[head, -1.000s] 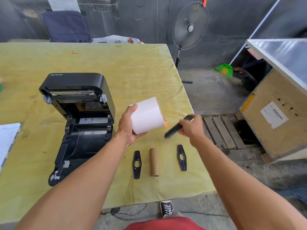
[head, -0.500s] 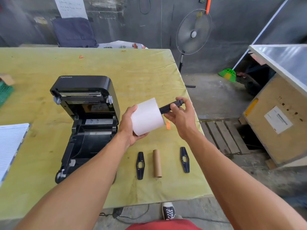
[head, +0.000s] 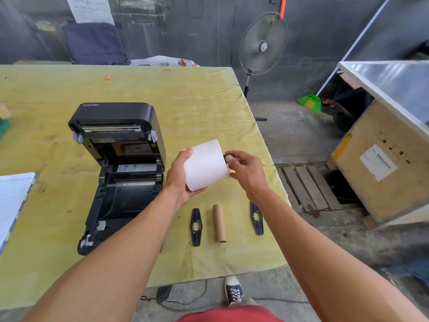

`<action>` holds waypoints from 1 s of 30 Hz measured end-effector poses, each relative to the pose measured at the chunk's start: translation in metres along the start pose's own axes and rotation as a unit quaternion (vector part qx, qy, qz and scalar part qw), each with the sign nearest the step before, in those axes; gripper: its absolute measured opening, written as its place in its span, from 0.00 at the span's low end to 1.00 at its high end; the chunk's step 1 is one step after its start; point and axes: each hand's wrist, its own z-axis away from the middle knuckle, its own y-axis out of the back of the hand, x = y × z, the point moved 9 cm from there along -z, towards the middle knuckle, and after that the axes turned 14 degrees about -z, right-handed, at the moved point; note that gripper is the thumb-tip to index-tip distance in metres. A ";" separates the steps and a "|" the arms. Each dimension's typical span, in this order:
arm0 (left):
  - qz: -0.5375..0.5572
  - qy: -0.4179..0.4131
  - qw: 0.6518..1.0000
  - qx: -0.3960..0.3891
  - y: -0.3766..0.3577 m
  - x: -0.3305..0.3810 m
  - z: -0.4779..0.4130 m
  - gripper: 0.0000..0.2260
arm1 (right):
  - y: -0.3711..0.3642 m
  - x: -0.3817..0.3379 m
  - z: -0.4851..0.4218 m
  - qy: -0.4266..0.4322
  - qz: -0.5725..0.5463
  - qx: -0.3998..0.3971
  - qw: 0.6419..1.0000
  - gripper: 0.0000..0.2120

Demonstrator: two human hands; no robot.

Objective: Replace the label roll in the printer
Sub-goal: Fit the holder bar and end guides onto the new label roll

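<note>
A standing fan [head: 263, 44] stands on the floor beyond the table's far corner, a wooden crate [head: 380, 166] sits at right, and a lined notebook [head: 11, 201] lies at the table's left edge

1. The counter [head: 190, 105] wears a yellow-green cloth, stained and creased.
2. At its middle stands an open black label printer [head: 118, 173].
3. At 5 o'clock from it lie an empty cardboard core [head: 219, 223] between two black roll-holder plates [head: 196, 226].
4. At 9 o'clock, a lined notebook [head: 12, 201].
</note>
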 end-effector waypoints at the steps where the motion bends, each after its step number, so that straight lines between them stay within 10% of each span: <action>1: 0.000 0.001 1.000 0.000 -0.001 0.001 0.001 0.19 | -0.001 0.001 0.000 -0.003 0.001 -0.004 1.000 0.08; 8: -0.004 -0.004 1.000 0.025 -0.004 0.008 -0.005 0.31 | 0.004 0.004 -0.005 -0.018 -0.017 0.005 1.000 0.09; 19: 0.020 -0.015 1.000 0.008 -0.017 0.006 -0.027 0.20 | 0.043 0.020 -0.025 -0.132 -0.104 0.060 0.984 0.20; 23: 0.027 -0.010 1.000 0.011 -0.017 0.001 -0.035 0.16 | 0.070 0.041 -0.034 -0.129 0.152 0.084 0.976 0.20; 26: 0.027 -0.005 1.000 0.014 -0.017 -0.001 -0.040 0.16 | 0.081 0.066 -0.030 -0.192 0.404 0.020 0.894 0.11; 30: 0.030 -0.003 0.999 0.013 -0.016 -0.001 -0.046 0.15 | 0.080 0.092 -0.008 -0.287 0.476 -0.064 0.829 0.24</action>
